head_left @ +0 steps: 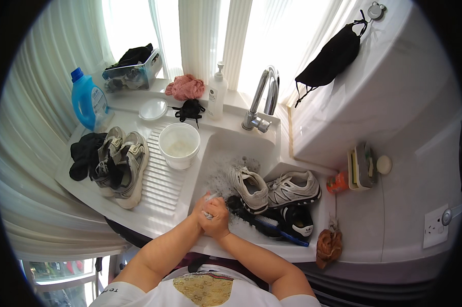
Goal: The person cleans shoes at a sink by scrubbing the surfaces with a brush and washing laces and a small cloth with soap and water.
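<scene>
My left hand (pixel 201 211) and my right hand (pixel 218 217) are pressed together over the front rim of the white sink (pixel 226 140), both closed around a small pale object (pixel 209 197) that pokes out above the fingers. Soapy foam lies in the basin behind them. To the right, two light grey sneakers (pixel 272 188) lie in the sink, with a black shoe (pixel 297 221) below them. A blue-handled brush (pixel 272 225) rests on the black shoe, just right of my right hand.
On the ribbed drainboard stand a white tub (pixel 179 145) and a pair of grey sneakers (pixel 121 166) beside dark cloth (pixel 85 153). A blue detergent bottle (pixel 89 100), pump bottle (pixel 217 92), pink rag (pixel 185 87), chrome tap (pixel 264 100) and a basket (pixel 133 69) line the back.
</scene>
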Available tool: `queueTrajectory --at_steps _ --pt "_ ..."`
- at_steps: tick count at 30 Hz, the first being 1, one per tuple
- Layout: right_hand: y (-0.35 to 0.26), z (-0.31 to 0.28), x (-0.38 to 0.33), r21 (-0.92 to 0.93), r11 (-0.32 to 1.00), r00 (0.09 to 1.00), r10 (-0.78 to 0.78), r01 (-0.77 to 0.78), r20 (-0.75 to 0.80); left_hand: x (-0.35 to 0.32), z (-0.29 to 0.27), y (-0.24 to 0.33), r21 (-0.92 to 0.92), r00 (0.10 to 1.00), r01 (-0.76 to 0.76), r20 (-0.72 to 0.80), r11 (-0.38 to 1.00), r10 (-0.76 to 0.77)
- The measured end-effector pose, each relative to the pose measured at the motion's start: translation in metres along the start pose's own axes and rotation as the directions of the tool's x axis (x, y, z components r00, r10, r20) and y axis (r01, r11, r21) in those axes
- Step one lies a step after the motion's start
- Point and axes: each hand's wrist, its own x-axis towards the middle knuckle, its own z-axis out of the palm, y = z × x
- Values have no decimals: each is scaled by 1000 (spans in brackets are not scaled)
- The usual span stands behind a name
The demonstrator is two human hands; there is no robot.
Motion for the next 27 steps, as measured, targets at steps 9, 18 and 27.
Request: queueTrajectory --at_steps 9,18,27 --pt "3 -27 21 63 755 754 638 -652 156 -8 50 11 -196 921 150 -329 969 -209" --pt "31 -57 40 11 548 535 821 -836 -199 8 48 14 -215 865 80 -471 973 -175" --pt "-19 -47 48 179 774 792 577 -608 198 11 39 17 -186 874 -63 -484 980 -36"
